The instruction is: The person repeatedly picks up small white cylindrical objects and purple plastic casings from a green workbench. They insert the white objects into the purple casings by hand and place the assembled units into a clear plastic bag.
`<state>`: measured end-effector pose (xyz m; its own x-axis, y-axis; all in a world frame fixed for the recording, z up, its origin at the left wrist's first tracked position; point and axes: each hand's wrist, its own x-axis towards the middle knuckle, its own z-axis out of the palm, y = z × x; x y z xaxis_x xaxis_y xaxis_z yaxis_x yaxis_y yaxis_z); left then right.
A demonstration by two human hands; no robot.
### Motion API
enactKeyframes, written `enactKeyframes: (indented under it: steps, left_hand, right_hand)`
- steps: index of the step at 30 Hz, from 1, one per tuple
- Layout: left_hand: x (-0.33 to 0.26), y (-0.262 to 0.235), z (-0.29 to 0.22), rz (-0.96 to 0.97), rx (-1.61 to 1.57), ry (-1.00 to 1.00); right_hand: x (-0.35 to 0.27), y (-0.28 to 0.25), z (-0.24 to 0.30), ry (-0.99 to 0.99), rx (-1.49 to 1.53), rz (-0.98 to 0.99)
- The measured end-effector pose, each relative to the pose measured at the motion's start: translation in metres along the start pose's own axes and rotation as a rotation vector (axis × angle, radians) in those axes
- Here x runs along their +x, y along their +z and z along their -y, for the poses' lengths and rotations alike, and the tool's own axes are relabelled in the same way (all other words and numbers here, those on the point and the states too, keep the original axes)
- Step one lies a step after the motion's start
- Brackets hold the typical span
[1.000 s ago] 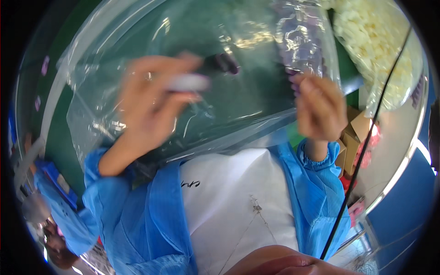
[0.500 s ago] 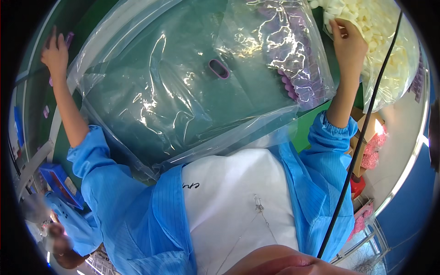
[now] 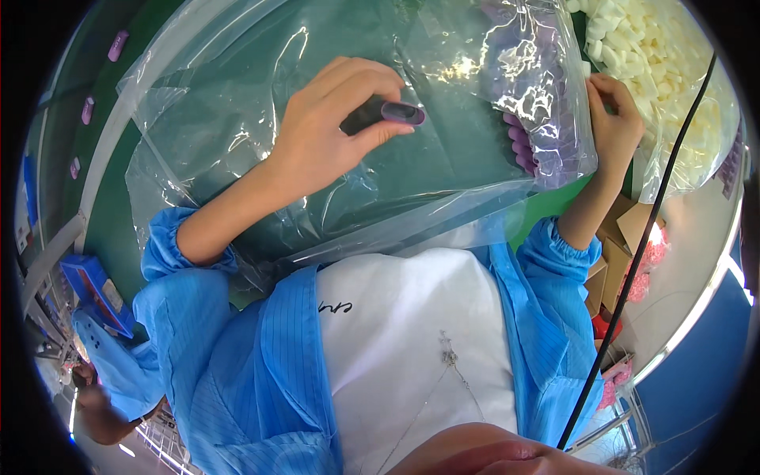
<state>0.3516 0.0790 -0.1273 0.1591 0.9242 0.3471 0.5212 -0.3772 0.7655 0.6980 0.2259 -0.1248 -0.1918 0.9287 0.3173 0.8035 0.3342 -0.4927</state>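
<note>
My left hand (image 3: 336, 119) is over the middle of a large clear plastic bag, its thumb and fingers curved round a small purple oval piece (image 3: 405, 114) with a dark hollow face. The thumb lies against the lower edge of the piece. Farther right, my right hand (image 3: 616, 119) has thumb and forefinger pinched on a small white piece (image 3: 586, 70). That hand is between the clear bag (image 3: 261, 103) and a clear sack of cream-white pieces (image 3: 633, 39). Several purple pieces in rows (image 3: 525, 142) lie under the bag's right part.
Purple pieces (image 3: 118, 46) lie spaced along a dark green strip at the far left, beyond a pale curved rail (image 3: 99, 158). A blue box (image 3: 96, 294) is at lower left. Cardboard boxes (image 3: 613, 257) stand at right. A black cable (image 3: 649, 206) crosses the right side.
My left hand has come from the strip at far left to the purple oval piece, which is now turned more level. My right hand has drawn away from the sack's edge, slightly nearer me.
</note>
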Motion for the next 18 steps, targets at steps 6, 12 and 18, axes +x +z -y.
enactKeyframes:
  steps: [6, 12, 18]
  left_hand:
    - [0.003, -0.001, 0.001, 0.041, -0.060, -0.050]
    - [-0.004, 0.003, 0.008, -0.003, -0.039, 0.003]
    - [-0.004, -0.001, 0.006, 0.011, -0.094, -0.039]
  right_hand:
    - [0.013, 0.014, 0.000, -0.122, 0.109, -0.046]
    - [0.012, -0.003, 0.006, -0.006, 0.035, -0.064]
    - [-0.035, -0.009, 0.128, -0.354, 0.450, 0.072]
